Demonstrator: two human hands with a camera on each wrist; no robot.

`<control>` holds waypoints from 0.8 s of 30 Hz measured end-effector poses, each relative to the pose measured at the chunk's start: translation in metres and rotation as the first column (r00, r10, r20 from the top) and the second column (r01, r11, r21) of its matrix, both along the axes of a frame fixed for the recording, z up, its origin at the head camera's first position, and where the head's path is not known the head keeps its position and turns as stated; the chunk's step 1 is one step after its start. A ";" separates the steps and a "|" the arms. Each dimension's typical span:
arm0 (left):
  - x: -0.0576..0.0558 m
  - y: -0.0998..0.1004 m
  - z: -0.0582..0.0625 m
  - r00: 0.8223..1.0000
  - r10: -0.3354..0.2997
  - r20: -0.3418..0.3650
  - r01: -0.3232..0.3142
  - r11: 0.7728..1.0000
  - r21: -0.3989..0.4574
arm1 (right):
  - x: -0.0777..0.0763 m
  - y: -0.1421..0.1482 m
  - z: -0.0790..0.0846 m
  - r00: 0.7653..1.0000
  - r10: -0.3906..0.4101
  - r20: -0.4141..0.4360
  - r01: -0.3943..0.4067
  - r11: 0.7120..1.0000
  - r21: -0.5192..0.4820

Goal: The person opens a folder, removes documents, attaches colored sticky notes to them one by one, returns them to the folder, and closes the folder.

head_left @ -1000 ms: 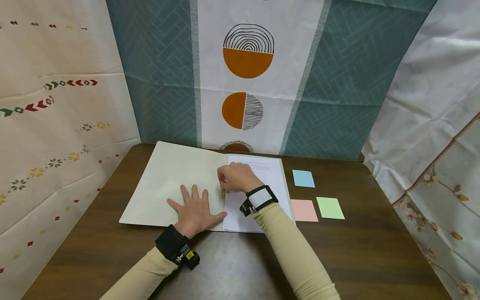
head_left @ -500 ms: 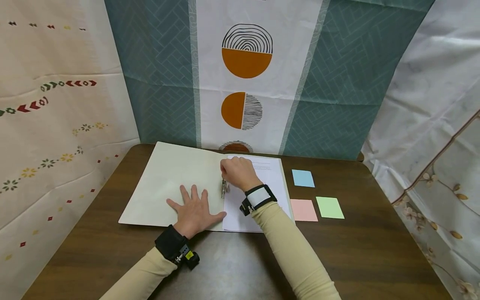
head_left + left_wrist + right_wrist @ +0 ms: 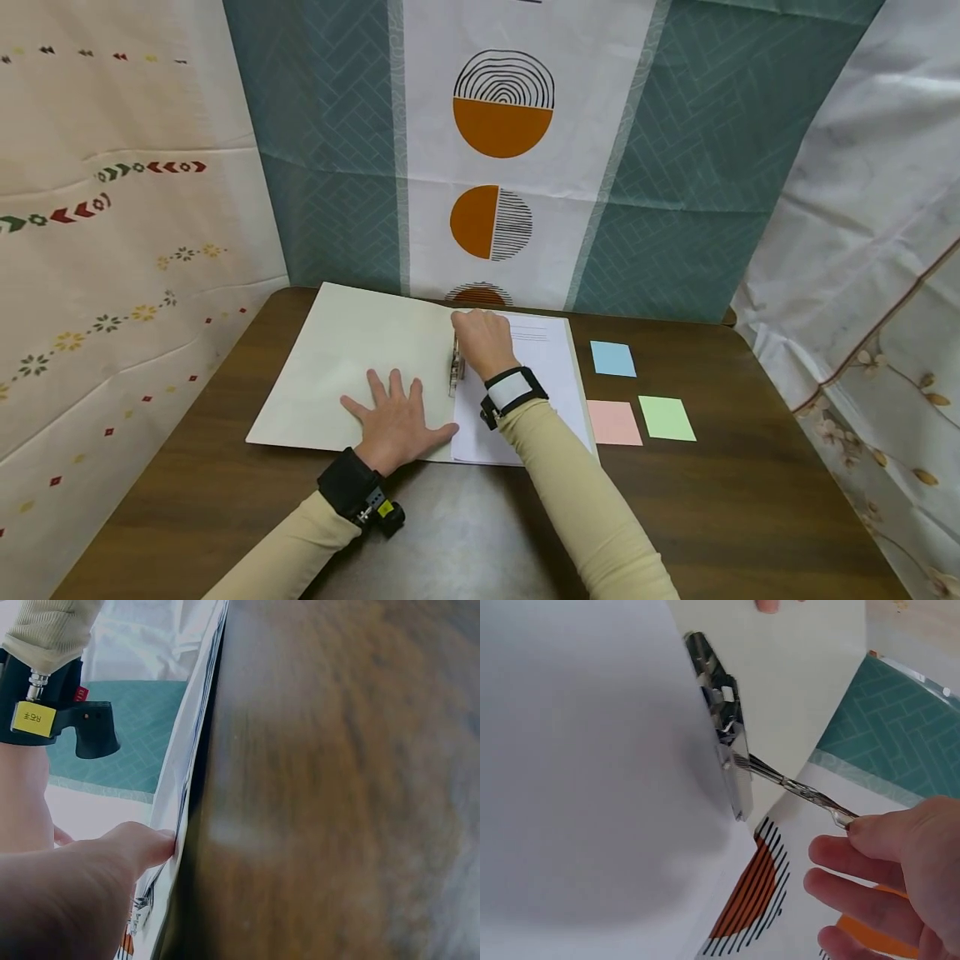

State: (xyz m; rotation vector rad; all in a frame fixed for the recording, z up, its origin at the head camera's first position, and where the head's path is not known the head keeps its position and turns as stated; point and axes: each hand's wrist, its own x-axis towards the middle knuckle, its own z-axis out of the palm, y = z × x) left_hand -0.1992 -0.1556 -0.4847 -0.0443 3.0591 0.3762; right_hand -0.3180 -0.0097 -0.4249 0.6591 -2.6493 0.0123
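An open binder (image 3: 337, 358) lies on the table with its pale cover spread to the left. White sheets (image 3: 543, 358) rest on its right side. Along the inner edge of the sheets runs a metal clip mechanism (image 3: 456, 367). In the right wrist view, a thin metal lever (image 3: 802, 790) rises from that mechanism (image 3: 721, 697). My right hand (image 3: 483, 342) pinches the lever's end between thumb and index finger, the other fingers loosely bent. My left hand (image 3: 396, 423) rests with fingers spread on the cover, its thumb reaching the sheets' near left edge.
Right of the binder lie blue (image 3: 612, 359), pink (image 3: 614, 423) and green (image 3: 667, 418) paper squares, the pink one at the binder's edge. The brown wooden table (image 3: 750, 483) meets a hanging patterned cloth (image 3: 322, 167) behind. More cloth hangs at both sides.
My right hand has moved away from me and up along the clip mechanism, uncovering more of it. My left hand stays in the same place on the cover.
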 end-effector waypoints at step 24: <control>-0.001 -0.001 -0.001 0.999 -0.010 0.033 0.010 1.000 0.000 | -0.003 0.015 -0.023 0.956 -0.062 0.286 -0.008 0.972 0.236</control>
